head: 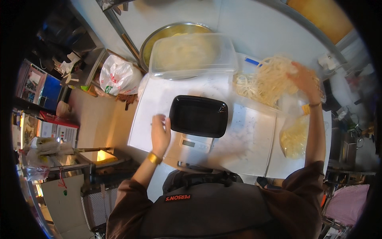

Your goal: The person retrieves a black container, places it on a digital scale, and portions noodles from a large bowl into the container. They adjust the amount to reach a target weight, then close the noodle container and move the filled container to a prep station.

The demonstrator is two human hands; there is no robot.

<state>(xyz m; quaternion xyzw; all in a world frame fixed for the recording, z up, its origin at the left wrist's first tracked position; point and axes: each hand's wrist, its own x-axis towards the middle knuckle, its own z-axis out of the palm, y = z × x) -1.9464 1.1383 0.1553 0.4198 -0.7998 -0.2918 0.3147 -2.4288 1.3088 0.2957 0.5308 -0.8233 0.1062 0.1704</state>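
Observation:
A black rectangular plastic tray (198,116) sits on a small digital kitchen scale (195,144) on the white table. At the tray's left edge is my left hand (160,134), fingers slightly curled and apart, holding nothing; whether the thumb touches the rim I cannot tell. To the right, my right hand (306,82) grips a loose bundle of pale noodles (276,74), blurred by motion. Strands hang from it over a clear plastic tub (253,104), where more noodles (246,86) lie. The inside of the tray looks empty.
Behind the tray, a translucent lidded box (194,68) overlaps a large metal bowl (144,50). A clear bag of yellowish food (294,140) lies near my right forearm. A white plastic bag (119,74) stands beyond the left edge of the white table (238,152).

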